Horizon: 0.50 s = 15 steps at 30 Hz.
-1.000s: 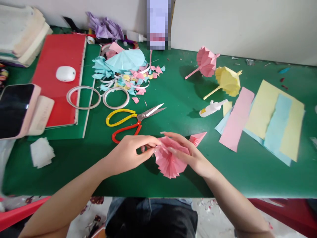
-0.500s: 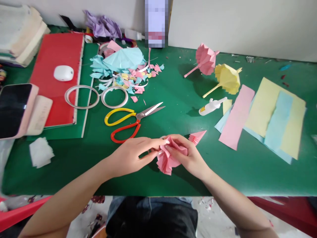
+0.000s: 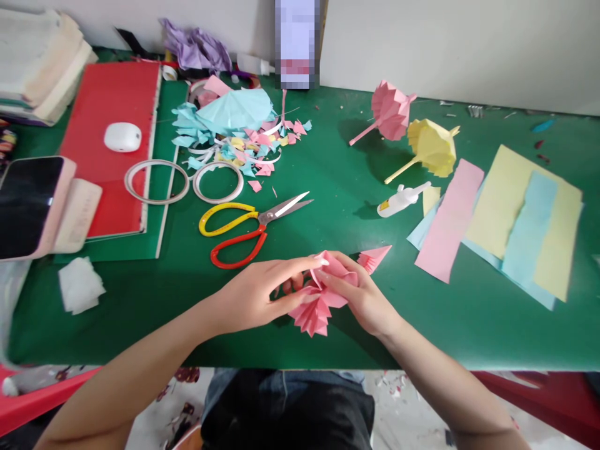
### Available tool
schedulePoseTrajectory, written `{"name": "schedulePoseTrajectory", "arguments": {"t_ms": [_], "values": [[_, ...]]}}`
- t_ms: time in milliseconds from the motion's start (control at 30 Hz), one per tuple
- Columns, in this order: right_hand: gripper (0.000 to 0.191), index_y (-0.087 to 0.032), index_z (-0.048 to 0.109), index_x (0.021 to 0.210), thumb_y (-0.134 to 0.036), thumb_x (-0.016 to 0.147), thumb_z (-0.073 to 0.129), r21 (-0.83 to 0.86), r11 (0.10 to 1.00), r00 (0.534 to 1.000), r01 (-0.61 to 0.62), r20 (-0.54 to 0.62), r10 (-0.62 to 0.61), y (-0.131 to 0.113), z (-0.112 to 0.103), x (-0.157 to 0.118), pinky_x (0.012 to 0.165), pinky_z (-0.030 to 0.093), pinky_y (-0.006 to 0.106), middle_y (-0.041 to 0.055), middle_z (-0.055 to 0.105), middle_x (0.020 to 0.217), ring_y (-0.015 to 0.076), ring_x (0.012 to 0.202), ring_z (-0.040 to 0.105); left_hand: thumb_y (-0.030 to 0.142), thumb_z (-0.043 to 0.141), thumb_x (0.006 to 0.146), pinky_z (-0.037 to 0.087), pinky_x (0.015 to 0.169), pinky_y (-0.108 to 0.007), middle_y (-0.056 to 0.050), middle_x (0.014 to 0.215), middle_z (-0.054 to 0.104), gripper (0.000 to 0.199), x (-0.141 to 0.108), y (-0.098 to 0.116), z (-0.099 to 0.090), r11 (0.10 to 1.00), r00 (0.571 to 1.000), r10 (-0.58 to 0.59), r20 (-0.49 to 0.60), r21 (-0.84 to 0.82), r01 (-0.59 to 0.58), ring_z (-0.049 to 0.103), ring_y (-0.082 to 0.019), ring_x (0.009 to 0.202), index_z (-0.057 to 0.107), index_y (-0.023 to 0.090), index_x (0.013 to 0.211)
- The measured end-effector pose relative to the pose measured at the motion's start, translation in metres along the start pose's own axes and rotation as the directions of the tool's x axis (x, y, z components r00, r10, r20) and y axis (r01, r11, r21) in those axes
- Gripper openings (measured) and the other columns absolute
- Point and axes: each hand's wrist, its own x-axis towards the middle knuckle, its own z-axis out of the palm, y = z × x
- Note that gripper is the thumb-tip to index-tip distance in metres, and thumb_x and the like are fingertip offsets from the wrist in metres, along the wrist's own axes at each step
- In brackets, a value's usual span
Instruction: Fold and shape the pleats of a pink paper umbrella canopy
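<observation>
Between my two hands, over the front of the table, is a piece of pleated pink paper (image 3: 313, 317), its zigzag folds fanned out toward me. My left hand (image 3: 253, 294) grips its left side with thumb and index finger. On the other side, my right hand (image 3: 365, 294) pinches the paper, thumb on top; its other fingers are partly hidden behind it. A smaller folded pink paper wedge (image 3: 375, 257) lies just beyond my right hand. Scissors (image 3: 262, 219) with one yellow and one red handle rest with blades apart beyond my left hand.
A pink paper umbrella (image 3: 391, 112) and a yellow one (image 3: 431, 150) lie at the back right, near a small glue bottle (image 3: 398, 201). Coloured paper sheets (image 3: 487, 206) lie at right. Paper scraps (image 3: 253, 147), tape rolls (image 3: 157, 181) and a red folder (image 3: 107, 94) occupy the left.
The pink paper has spread wider, its pleats fanning lower toward me. My left thumb and index finger have moved farther apart on it. My right hand stays in nearly the same place.
</observation>
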Motion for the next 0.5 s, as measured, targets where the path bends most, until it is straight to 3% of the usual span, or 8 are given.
{"name": "schedulePoseTrajectory", "arguments": {"t_ms": [133,300,500], "values": [[0.023,-0.022,0.058,0.103,-0.031,0.083,0.063,-0.031,0.999,1.0,0.012,-0.022,-0.013,-0.002,0.0001,0.0003,0.076,0.046,0.027,0.0013,0.061,0.094,0.0138,0.086,0.059,0.012,0.045,0.088,0.048,0.065,-0.02,0.002,0.08,0.061,0.045,-0.0002,-0.0002,-0.0002,1.0,1.0,-0.012,-0.019,0.025,0.012,0.057,-0.009,0.069,0.044,0.027,0.13],[0.028,-0.022,0.057,0.104,-0.03,0.079,0.067,-0.202,0.974,0.989,0.106,-0.076,-0.123,-0.0028,0.0016,0.0015,0.083,0.047,0.03,0.0022,0.06,0.096,0.016,0.09,0.059,0.016,0.044,0.09,0.051,0.064,-0.021,0.001,0.08,0.064,0.04,0.0022,0.0041,-0.0025,0.999,0.997,-0.036,-0.065,0.035,0.038,0.059,-0.01,0.068,0.044,0.024,0.129],[0.022,-0.021,0.057,0.103,-0.027,0.082,0.063,-0.283,0.943,0.976,0.177,-0.072,-0.205,-0.0023,0.0043,0.0007,0.085,0.048,0.031,0.0028,0.06,0.098,0.016,0.092,0.059,0.013,0.05,0.085,0.052,0.065,-0.02,0.001,0.084,0.064,0.051,0.0013,0.0062,-0.0034,0.999,0.999,-0.043,-0.021,0.02,0.043,0.059,-0.009,0.069,0.04,0.024,0.133]]}}
